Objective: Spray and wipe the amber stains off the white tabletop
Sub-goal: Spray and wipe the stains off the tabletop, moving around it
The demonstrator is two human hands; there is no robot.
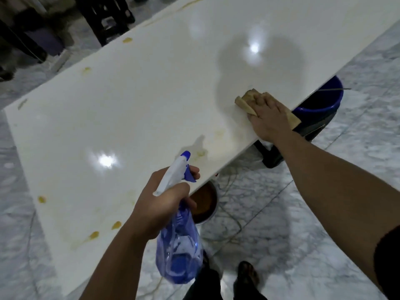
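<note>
Gripping the blue spray bottle [177, 241] at 6 o'clock, the left hand [160, 204] curls a finger on its trigger; the right hand [267, 114] presses flat, fingers straight, on a tan cloth [245, 101] at 3 o'clock by the white counter's [140, 100] edge, amber stains [94, 234] dotting 7 o'clock.

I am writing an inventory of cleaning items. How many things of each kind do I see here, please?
Spray bottle: 1
Cloth: 1
Blue bucket: 1
Metal bowl under the table edge: 1
Total: 4
</note>
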